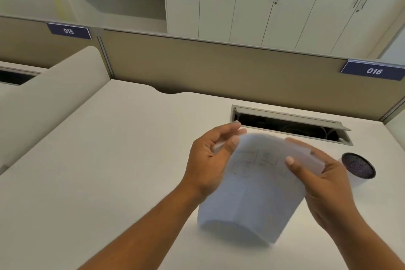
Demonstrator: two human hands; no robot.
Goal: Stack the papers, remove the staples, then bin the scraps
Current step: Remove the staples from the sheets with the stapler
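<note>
- Currently the papers [258,186] are held up off the bench [109,160] between both hands, curved into a loose bow, with the lower edge blurred and hanging just above the surface.
- The right hand [324,184] is closed on the sheaf's edge at 3 o'clock: the thumb is laid on the printed face and the fingers are wrapped behind. This grip is judged to carry the weight while the sheets are squared into one stack.
- The left hand [210,158] is set at the edge at 10 o'clock, its fingers [230,129] almost straight and its thumb laid against the sheet. A pale blur is seen between thumb and palm; whether an edge is pinched there cannot be told.
- No staple can be made out on the sheets.
- A black mesh pot [358,165] is stood on the bench at 3 o'clock of the papers, just beyond the right hand; it is judged the likely place for scraps.
- An open cable slot [291,127] is cut into the bench at 12 o'clock, near enough that small scraps could be lost in it.
- A partition [219,66] with number plates is raised behind, and cupboards [263,2] beyond it.
</note>
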